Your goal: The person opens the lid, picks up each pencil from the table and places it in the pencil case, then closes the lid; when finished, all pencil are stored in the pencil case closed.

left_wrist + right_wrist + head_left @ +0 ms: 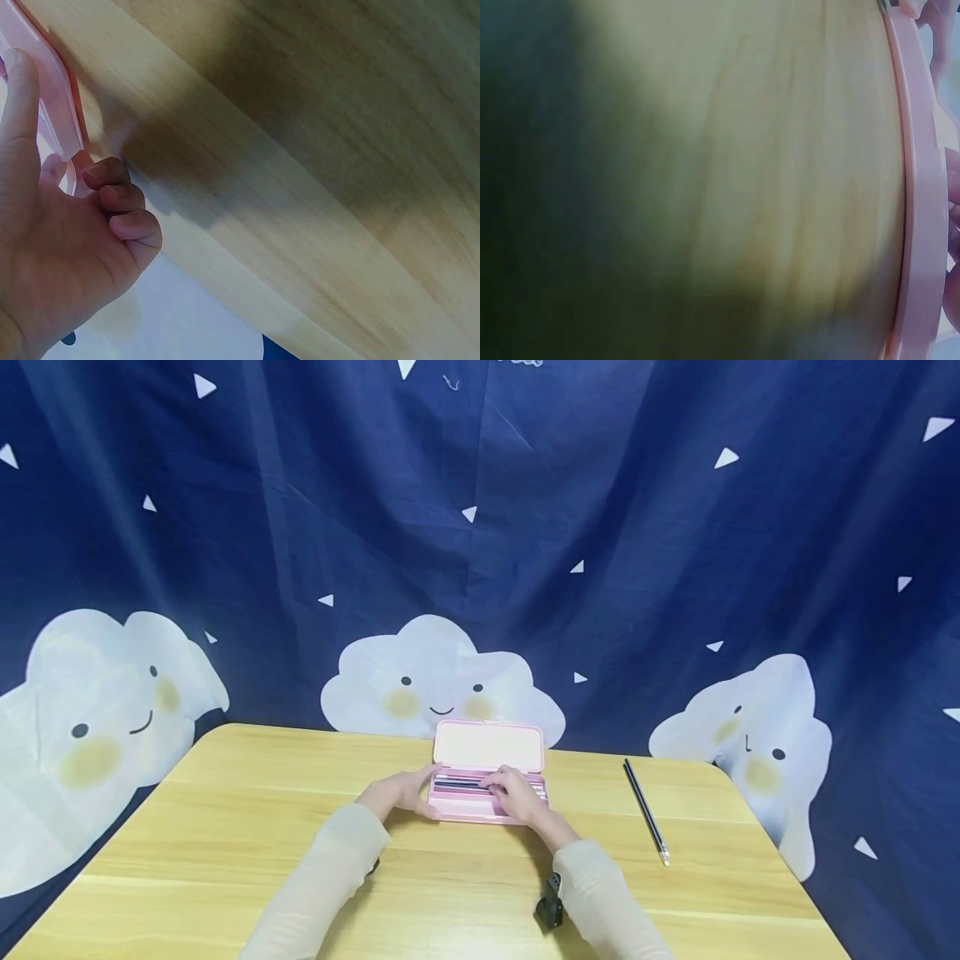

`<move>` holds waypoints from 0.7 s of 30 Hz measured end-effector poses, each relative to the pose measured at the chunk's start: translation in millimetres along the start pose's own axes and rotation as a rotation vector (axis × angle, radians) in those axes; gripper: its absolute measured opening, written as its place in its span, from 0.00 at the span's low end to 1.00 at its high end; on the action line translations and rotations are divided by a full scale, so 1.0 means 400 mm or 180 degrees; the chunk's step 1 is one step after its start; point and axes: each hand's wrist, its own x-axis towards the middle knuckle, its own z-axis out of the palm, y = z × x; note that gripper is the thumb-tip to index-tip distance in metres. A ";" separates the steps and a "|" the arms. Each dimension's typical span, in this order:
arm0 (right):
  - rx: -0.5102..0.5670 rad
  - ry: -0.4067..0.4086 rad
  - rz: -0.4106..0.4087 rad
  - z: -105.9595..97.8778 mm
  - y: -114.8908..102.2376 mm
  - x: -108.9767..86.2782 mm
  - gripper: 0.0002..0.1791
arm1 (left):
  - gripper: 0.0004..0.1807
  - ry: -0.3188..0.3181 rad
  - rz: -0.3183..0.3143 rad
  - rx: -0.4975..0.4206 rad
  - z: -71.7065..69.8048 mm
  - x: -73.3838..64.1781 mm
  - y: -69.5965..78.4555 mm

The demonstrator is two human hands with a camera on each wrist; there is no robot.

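Observation:
A pink pencil case [472, 811] lies on the table with its lid [489, 745] raised. Several thin pencils [459, 784], some of them dark, lie lengthwise inside it. My left hand [401, 792] holds the case's left end between thumb and index finger; the left wrist view shows the thumb [21, 94] along the case's pink side [52, 82] and the other fingers curled beside it. My right hand [513, 793] reaches over the front rim, its bent fingertips pinching a dark pencil inside. In the right wrist view only a few of its fingers [953, 225] show behind the pink wall [924, 195].
Two dark pencils [645, 810] lie side by side on the wooden table [465, 885], right of the case. Behind the table's far edge hangs a dark blue curtain [375, 527] with white clouds and triangles. A black device [550, 906] is on the right wrist.

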 end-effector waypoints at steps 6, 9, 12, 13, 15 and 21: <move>0.0072 0.0109 0.0035 0.002 0.000 -0.007 0.12 | 0.54 -0.0015 0.0026 0.0021 0.002 0.001 0.000; 0.0074 0.0160 0.0046 -0.002 -0.002 -0.008 0.11 | 0.54 -0.0007 0.0031 0.0028 0.002 0.002 -0.001; 0.0066 0.0183 0.0080 -0.008 -0.002 -0.010 0.11 | 0.54 -0.0004 0.0011 0.0019 -0.001 -0.001 0.003; 0.0087 0.0183 0.0100 -0.011 -0.002 -0.012 0.11 | 0.54 -0.0007 0.0014 0.0024 -0.001 0.003 0.000; 0.0120 0.0195 0.0100 -0.018 -0.001 -0.017 0.11 | 0.55 -0.0015 -0.0001 0.0035 0.003 0.017 -0.010; 0.0148 0.0289 0.0025 -0.042 0.011 -0.039 0.13 | 0.60 -0.0021 0.0043 0.0108 0.032 0.074 -0.059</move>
